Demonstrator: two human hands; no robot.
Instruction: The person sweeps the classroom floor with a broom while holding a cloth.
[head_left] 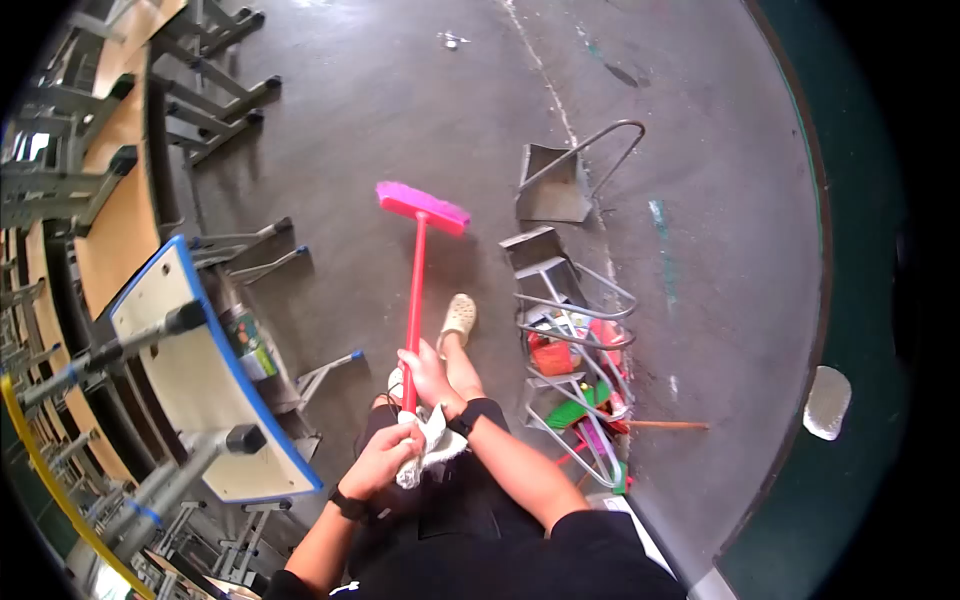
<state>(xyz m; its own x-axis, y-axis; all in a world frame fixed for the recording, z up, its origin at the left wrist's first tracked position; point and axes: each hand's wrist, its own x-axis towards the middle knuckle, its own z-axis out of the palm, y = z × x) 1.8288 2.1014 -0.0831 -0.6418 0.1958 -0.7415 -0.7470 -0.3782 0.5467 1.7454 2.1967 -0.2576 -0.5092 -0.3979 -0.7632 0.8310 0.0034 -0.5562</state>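
Observation:
A red broom point(416, 300) with pink bristles points away from me, its head above the grey floor or touching it; I cannot tell which. My right hand point(428, 374) is closed round the red handle. Nearer my body, my left hand point(388, 456) is closed on a white cloth point(432, 432) at the handle's lower end. Part of the cloth hangs between the two hands. The end of the handle is hidden by the cloth and my left hand.
Metal dustpans point(556, 185) with looped handles lie to the right, beside a pile of red and green cleaning tools point(580, 405). An upturned chair with a blue-edged board point(215, 400) and rows of desks point(120, 170) stand at the left. Small litter point(452, 41) lies ahead.

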